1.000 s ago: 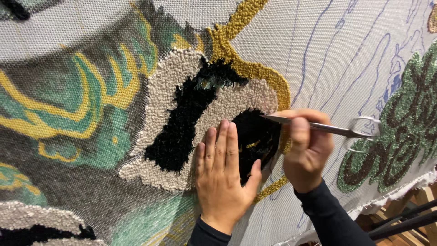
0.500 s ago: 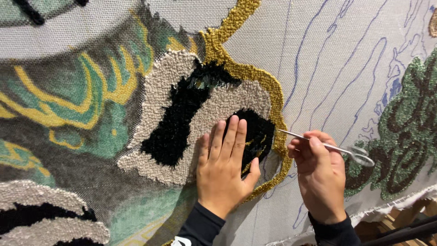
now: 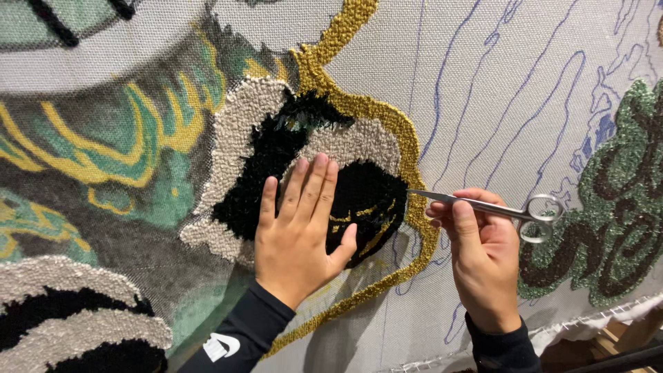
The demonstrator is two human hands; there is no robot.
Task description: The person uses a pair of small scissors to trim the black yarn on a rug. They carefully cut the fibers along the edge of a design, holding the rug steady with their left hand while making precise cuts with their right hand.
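the tufting cloth [image 3: 525, 90] fills the frame: tufted on the left and centre, only blue outlines at upper right. the black pile patch [image 3: 369, 197] sits mid-frame inside a gold border. left hand [image 3: 297, 231] lies flat, fingers spread, on it; right hand [image 3: 480, 259] is clamped around closed scissors [image 3: 483, 204], tips touching the border.

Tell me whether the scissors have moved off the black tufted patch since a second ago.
Yes. The scissors in the right hand have drawn back rightward; their tip now sits at the gold outline, outside the black tufted patch.
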